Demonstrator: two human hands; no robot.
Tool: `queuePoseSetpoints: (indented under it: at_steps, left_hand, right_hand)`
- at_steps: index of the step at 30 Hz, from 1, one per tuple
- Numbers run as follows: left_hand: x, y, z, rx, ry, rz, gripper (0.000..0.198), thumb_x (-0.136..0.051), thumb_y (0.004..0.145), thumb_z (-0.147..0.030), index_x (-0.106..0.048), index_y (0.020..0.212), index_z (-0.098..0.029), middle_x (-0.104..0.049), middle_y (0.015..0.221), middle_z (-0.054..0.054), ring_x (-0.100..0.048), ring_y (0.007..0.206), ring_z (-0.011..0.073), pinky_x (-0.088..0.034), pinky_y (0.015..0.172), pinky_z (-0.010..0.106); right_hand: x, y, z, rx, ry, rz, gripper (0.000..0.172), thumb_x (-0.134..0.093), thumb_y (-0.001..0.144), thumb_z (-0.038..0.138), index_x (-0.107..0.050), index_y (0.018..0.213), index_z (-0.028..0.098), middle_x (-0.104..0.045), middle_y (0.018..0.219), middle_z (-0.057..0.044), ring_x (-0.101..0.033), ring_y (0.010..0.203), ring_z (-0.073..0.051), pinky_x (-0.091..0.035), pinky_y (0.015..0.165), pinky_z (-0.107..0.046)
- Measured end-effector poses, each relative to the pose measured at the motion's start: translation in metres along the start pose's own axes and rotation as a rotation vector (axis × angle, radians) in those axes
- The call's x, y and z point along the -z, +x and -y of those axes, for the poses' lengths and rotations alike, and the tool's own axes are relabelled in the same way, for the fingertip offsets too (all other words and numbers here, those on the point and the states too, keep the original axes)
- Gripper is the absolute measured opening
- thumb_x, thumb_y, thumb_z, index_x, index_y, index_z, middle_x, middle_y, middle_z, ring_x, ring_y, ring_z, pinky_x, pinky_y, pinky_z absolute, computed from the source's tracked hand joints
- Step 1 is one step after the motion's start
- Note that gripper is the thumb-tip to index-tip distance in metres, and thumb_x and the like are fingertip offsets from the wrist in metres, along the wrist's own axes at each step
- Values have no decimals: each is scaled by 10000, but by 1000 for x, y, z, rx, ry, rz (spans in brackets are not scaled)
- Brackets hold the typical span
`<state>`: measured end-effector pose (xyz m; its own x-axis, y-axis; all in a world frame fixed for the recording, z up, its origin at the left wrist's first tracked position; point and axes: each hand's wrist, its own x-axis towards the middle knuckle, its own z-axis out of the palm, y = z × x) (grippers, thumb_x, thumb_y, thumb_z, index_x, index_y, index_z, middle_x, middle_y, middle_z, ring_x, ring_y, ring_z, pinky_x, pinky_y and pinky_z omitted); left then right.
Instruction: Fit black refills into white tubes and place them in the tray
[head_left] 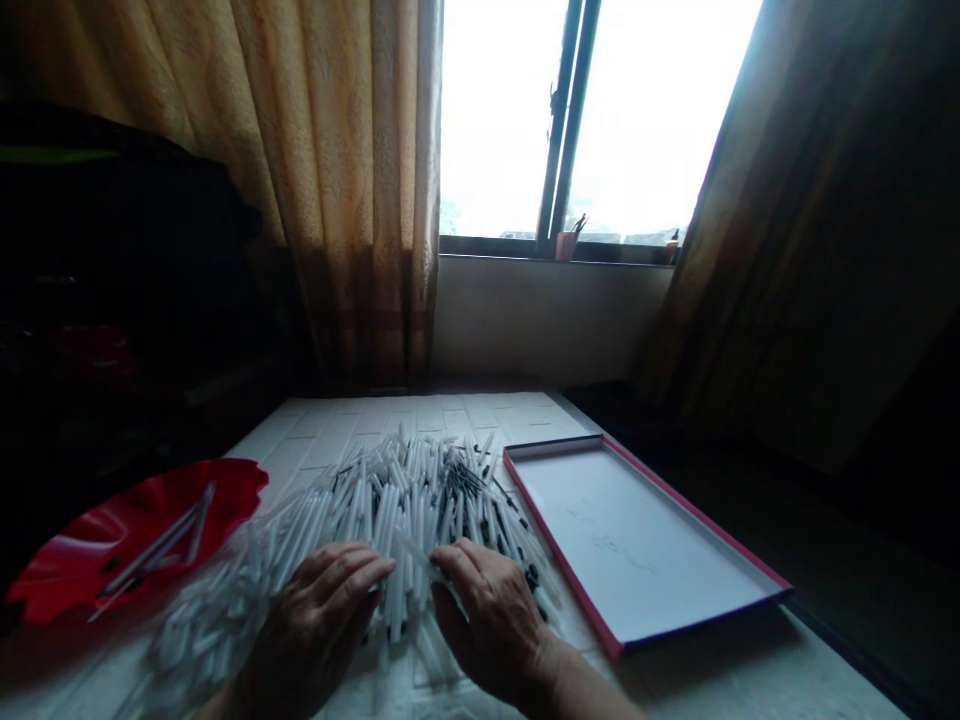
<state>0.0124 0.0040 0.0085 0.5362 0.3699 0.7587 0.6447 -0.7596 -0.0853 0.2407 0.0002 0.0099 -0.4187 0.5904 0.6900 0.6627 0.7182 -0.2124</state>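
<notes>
A heap of slim, clear plastic tubes is spread over the middle of the table, some with black ends. My left hand rests at the near side of the heap, fingers curled and pressed together among the tubes. What it grips, if anything, is hidden. Facing it, my right hand has its thumb and fingers bent inward. A clear tube slants up from its fingertips and is slightly blurred. Thin black pieces lie bunched on the far right part of the heap.
At the left, a red wavy-rimmed bowl holds a few tubes. A shallow pink-edged box lid with a white inside lies at the right. The white brick-patterned table ends before a window; a cup stands on the sill.
</notes>
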Motion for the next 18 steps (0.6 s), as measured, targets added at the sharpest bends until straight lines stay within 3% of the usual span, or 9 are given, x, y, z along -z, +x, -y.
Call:
queuePoseSetpoints:
  at_steps: [12, 15, 18]
  left_hand:
    - [-5, -6, 3, 145, 61, -34, 282, -472, 1001, -323, -582, 1218, -180, -714, 1086, 90, -673, 1039, 201, -528, 926, 265]
    - [-6, -6, 4, 97, 43, 0, 256, -458, 1013, -298, -601, 1194, -186, -721, 1056, 74, -672, 1016, 194, -515, 917, 263]
    - [-3, -4, 5, 37, -36, 49, 185, -462, 1015, -251, -642, 1040, -218, -727, 901, 22, -680, 878, 175, -497, 890, 285]
  right_hand:
    - [-18, -9, -13, 30, 194, 86, 231, -491, 798, 144, -664, 950, 170, -719, 683, -53, -684, 547, -174, -444, 493, -226]
    - [-26, -15, -16, 33, 203, 110, 228, -504, 790, 166, -681, 933, 186, -721, 661, -46, -672, 508, -174, -435, 462, -230]
    - [-28, -18, -19, -18, 249, 133, 215, -545, 778, 205, -683, 942, 202, -722, 661, -34, -661, 496, -168, -436, 461, -227]
